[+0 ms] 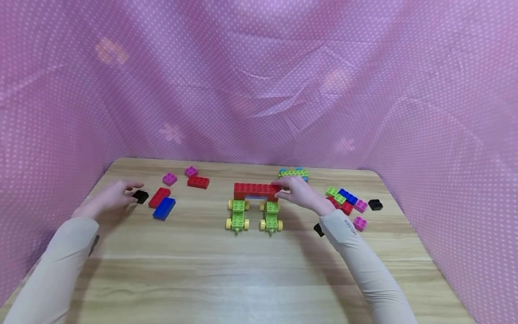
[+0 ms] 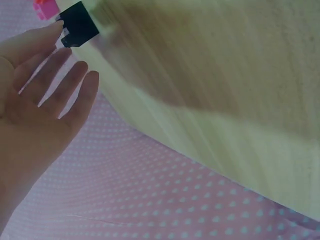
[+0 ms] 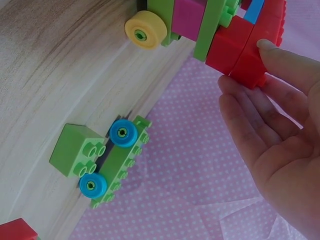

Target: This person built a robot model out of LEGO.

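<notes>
A row of red bricks [image 1: 256, 190] bridges two green wheeled chassis with yellow wheels [image 1: 238, 215] [image 1: 271, 216] at mid table. My right hand [image 1: 292, 189] is at the row's right end. In the right wrist view its thumb rests on the end red brick [image 3: 240, 55], while the right hand's [image 3: 260, 100] fingers lie straight just below it. My left hand [image 1: 121, 192] reaches toward a small black brick [image 1: 140, 196] at the left. In the left wrist view the left hand [image 2: 55, 85] is spread flat, fingertips at the black brick [image 2: 78, 24].
Loose red [image 1: 159, 197], blue [image 1: 164, 208] and pink [image 1: 169, 179] bricks lie at the left. A green plate with blue wheels [image 3: 117, 167] and a green brick [image 3: 76, 150] sit behind. A mixed pile [image 1: 344, 200] and a black brick [image 1: 375, 204] lie right. Pink dotted cloth [image 1: 259, 90] walls the table.
</notes>
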Available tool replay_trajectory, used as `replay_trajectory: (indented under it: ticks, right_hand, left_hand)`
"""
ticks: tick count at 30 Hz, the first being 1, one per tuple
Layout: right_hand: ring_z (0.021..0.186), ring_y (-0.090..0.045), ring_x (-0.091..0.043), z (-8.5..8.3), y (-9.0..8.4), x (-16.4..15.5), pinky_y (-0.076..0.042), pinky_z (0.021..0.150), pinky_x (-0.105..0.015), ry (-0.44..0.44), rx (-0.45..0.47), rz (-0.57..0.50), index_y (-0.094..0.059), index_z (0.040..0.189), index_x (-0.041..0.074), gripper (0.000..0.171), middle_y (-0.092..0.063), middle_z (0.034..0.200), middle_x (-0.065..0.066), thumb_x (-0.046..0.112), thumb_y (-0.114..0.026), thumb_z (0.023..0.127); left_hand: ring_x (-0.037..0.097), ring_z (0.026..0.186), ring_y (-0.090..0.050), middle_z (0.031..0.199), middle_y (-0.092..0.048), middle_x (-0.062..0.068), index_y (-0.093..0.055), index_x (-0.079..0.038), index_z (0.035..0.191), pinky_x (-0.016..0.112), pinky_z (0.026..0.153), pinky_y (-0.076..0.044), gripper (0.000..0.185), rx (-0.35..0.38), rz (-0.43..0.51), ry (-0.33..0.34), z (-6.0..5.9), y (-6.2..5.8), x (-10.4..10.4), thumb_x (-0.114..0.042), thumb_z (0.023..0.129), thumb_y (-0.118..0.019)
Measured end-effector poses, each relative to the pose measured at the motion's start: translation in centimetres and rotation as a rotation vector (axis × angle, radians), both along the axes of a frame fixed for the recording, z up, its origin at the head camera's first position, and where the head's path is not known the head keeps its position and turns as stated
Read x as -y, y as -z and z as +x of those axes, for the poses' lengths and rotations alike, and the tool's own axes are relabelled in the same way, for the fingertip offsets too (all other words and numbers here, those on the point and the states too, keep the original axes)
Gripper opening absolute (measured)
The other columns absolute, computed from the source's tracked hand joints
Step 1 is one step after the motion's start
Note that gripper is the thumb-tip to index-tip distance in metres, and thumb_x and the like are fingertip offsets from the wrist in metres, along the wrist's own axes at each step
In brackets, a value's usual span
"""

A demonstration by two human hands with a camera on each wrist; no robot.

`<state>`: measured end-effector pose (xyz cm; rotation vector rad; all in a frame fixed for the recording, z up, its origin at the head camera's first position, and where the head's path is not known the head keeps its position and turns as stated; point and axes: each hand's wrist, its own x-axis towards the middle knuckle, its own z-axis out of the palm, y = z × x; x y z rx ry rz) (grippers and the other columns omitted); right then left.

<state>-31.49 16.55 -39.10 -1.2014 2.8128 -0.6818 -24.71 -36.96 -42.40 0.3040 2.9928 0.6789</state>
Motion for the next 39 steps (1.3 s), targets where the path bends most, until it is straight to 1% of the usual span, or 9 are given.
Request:
replay_trajectory:
  ticks: [7,12,17,19,22,26,30,35,39]
  right_hand:
    - [0.104,-0.07,-0.023,0.2,0.1,-0.1,-0.06,0.089,-0.041,-0.002,-0.005,0.013,-0.064,0.129,0.002,0.037,-0.071,0.122,-0.015,0.016,-0.067,0.094]
    - [0.103,-0.069,-0.022,0.2,0.1,0.0,-0.06,0.088,-0.042,0.003,-0.008,0.015,-0.064,0.129,0.002,0.038,-0.071,0.122,-0.015,0.016,-0.068,0.094]
    - [0.105,-0.07,-0.023,0.2,0.1,0.1,-0.06,0.09,-0.041,0.007,-0.01,0.017,-0.065,0.128,0.002,0.037,-0.071,0.121,-0.015,0.016,-0.068,0.094]
    - [0.104,-0.071,-0.023,0.1,0.1,0.1,-0.06,0.09,-0.039,0.008,-0.01,0.021,-0.065,0.128,0.002,0.037,-0.071,0.12,-0.014,0.016,-0.068,0.094]
    - [0.103,-0.071,-0.022,0.1,0.1,0.2,-0.061,0.088,-0.037,0.006,-0.01,0.02,-0.065,0.128,0.003,0.037,-0.071,0.12,-0.014,0.016,-0.068,0.094]
    - [0.102,-0.071,-0.022,0.1,0.0,0.1,-0.061,0.087,-0.035,-0.002,-0.018,0.01,-0.065,0.127,0.002,0.036,-0.072,0.119,-0.014,0.015,-0.068,0.094]
    - [0.101,-0.072,-0.023,0.1,0.0,0.0,-0.061,0.087,-0.037,-0.005,-0.01,-0.004,-0.065,0.127,0.0,0.037,-0.072,0.119,-0.015,0.014,-0.069,0.093]
    - [0.101,-0.071,-0.025,0.2,0.0,-0.1,-0.061,0.087,-0.042,-0.005,0.008,-0.014,-0.064,0.128,0.0,0.038,-0.071,0.12,-0.016,0.014,-0.069,0.093]
    - [0.101,-0.072,-0.024,0.1,0.0,-0.1,-0.061,0.087,-0.042,-0.005,0.015,-0.024,-0.064,0.128,0.0,0.038,-0.071,0.12,-0.017,0.014,-0.069,0.093]
  left_hand:
    - [0.058,0.116,-0.054,0.125,-0.056,0.042,-0.055,0.011,0.13,0.069,0.098,-0.042,0.05,-0.009,0.011,0.0,-0.1,1.3,0.6,0.004,0.081,-0.065]
    - [0.057,0.109,-0.058,0.118,-0.063,0.037,-0.062,0.011,0.12,0.068,0.095,-0.045,0.042,-0.073,-0.012,0.024,-0.2,1.5,1.0,0.002,0.08,-0.069]
    - [0.054,0.105,-0.061,0.112,-0.066,0.034,-0.065,0.01,0.114,0.065,0.092,-0.047,0.037,-0.083,-0.014,0.019,-0.2,1.4,1.2,-0.002,0.08,-0.073]
    - [0.052,0.104,-0.062,0.11,-0.068,0.033,-0.066,0.009,0.112,0.06,0.091,-0.049,0.036,-0.086,-0.007,0.014,-0.1,1.3,1.3,-0.005,0.08,-0.074]
    - [0.046,0.102,-0.062,0.108,-0.069,0.03,-0.067,0.009,0.112,0.041,0.086,-0.052,0.034,-0.078,0.033,-0.004,0.1,1.0,1.3,-0.006,0.083,-0.074]
    - [0.04,0.102,-0.062,0.11,-0.068,0.027,-0.067,0.004,0.118,0.024,0.078,-0.047,0.033,-0.087,0.064,-0.062,0.5,0.1,1.3,-0.01,0.088,-0.071]
    - [0.04,0.098,-0.065,0.111,-0.068,0.028,-0.067,0.0,0.121,0.028,0.075,-0.048,0.038,-0.136,0.032,-0.101,0.3,-1.3,0.9,-0.019,0.089,-0.073]
    - [0.041,0.098,-0.066,0.109,-0.07,0.027,-0.068,0.002,0.117,0.04,0.076,-0.056,0.038,-0.185,0.002,-0.04,-0.5,-2.5,-0.5,-0.018,0.085,-0.077]
    - [0.037,0.103,-0.064,0.112,-0.071,0.022,-0.068,0.0,0.118,0.049,0.085,-0.055,0.038,-0.174,-0.003,0.006,-0.9,-3.3,-2.6,-0.021,0.087,-0.075]
